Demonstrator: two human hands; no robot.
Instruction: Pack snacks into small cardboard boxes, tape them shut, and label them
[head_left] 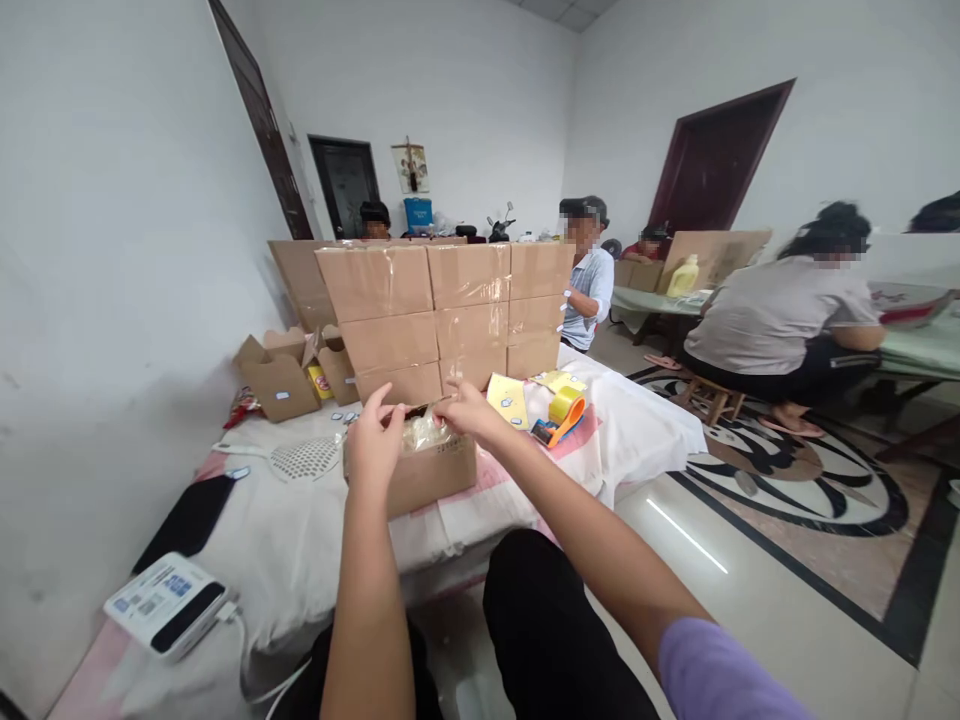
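Here both hands are working at the top of a small open cardboard box (427, 478) that is sitting on the white-covered table (300, 540). The left hand (375, 440) is hovering over the box's near-left corner with its fingers curled and thumb and forefinger pinched together, apparently on the edge of a clear plastic wrap (426, 433) bulging out of the box; whether it is actually gripping the film is hard to tell. The right hand (466, 410) is reaching in from the right over the far edge of the box, fingertips closing on the same crinkled plastic, which is lying directly between and just beneath the two hands.

Just right of the box, a yellow sheet of labels (508, 398) is resting on the cloth, and beyond it a tape dispenser (561, 412) with a yellowish roll and orange handle is lying near the table's right edge. Behind the hands, a stack of sealed cardboard boxes (450, 310) is standing in rows. To the far left, open empty cartons (281, 378) are leaning together. A white mesh swatter (300, 458) is lying left of the box, a black phone (187, 520) nearer still, and a white device (166, 602) at the near-left corner.

Across the room, other people are sitting at another table (922, 345), one in a grey shirt (780, 310) on a low stool.
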